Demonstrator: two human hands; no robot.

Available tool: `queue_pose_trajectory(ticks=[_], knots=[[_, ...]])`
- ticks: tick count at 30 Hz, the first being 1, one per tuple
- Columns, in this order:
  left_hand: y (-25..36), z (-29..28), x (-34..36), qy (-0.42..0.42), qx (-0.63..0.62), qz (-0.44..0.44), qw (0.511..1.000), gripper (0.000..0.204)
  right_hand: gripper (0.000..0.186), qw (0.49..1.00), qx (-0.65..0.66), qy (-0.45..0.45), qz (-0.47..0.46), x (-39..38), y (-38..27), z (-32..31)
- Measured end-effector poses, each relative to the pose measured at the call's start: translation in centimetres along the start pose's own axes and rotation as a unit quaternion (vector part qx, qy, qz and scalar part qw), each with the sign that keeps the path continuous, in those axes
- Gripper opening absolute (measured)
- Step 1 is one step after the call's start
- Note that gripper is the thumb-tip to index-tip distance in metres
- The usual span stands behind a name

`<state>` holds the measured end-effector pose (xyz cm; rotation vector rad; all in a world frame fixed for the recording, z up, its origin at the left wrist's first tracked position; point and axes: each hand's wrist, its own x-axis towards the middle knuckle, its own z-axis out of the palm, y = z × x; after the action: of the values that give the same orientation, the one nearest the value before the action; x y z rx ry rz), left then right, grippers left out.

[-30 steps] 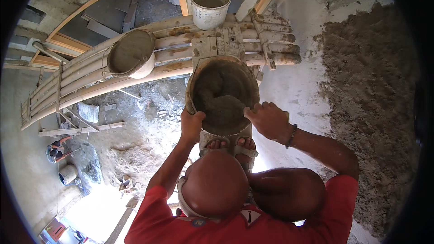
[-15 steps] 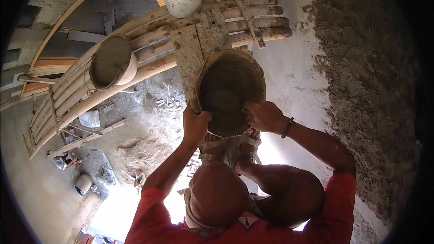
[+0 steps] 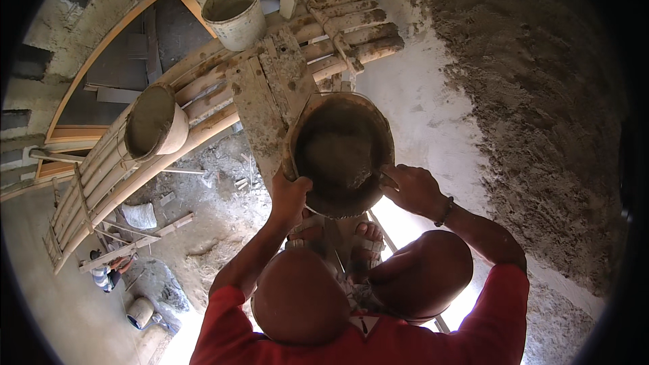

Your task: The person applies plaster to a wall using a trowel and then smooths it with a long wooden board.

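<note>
A round bucket [image 3: 380, 109] of wet grey mortar [image 3: 341, 152] is in front of me, above my feet, beside mortar-splashed boards. My left hand [image 3: 289, 195] is closed on its near left rim, the thumb lying over the edge. On the near right side, my right hand [image 3: 414, 189], with a dark bracelet at the wrist, grips the rim with its fingers curled at the edge. The bucket's underside is hidden, so I cannot tell what it rests on.
A pole scaffold [image 3: 206, 122] curves away to the left, carrying a tilted mortar bucket [image 3: 177, 134] and a pale bucket [image 3: 241, 32]. Wide boards [image 3: 253, 105] cross the poles. Rough plaster [image 3: 534, 94] covers the right wall. Far below, a person [image 3: 107, 274] is near a drum-shaped container [image 3: 140, 312].
My view has turned, and the scaffold and wall now sit further left. My knees have spread apart, showing more of my feet. Both hands stay on the bucket rim.
</note>
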<state>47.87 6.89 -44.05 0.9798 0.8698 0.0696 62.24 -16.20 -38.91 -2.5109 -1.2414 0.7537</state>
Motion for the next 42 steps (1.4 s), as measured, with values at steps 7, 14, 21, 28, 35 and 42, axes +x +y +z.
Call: queue_pose_trajectory(ticks=[7,14,21,28,35,42], knots=[[-1.1,0.8,-0.9,-0.018,-0.023,0.007,1.0,0.046,0.039,0.997,0.058,0.032,0.028,-2.4,1.8,1.5],[-2.0,-0.1,-1.0,0.002,-0.03,0.023,0.999,0.045,0.035,0.996,0.079,0.011,0.046,-5.0,2.0,-1.9],[-2.6,-1.7,-0.7,0.007,-0.021,0.022,1.0,0.047,0.036,0.979,0.184,0.023,0.088,-9.8,1.4,-8.8],[-3.5,-4.0,0.1,0.006,-0.007,0.0,1.0,0.047,0.039,0.978,0.196,0.07,0.012,-15.4,1.6,-15.3],[-4.0,-3.2,-0.1,-0.023,-0.009,-0.002,1.0,0.046,0.034,0.898,0.234,0.207,0.31,-21.9,18.4,-17.1],[-4.5,-6.8,0.3,-0.016,0.133,0.085,0.987,0.041,0.043,0.877,-0.059,0.425,0.217,-27.4,15.4,-21.8]])
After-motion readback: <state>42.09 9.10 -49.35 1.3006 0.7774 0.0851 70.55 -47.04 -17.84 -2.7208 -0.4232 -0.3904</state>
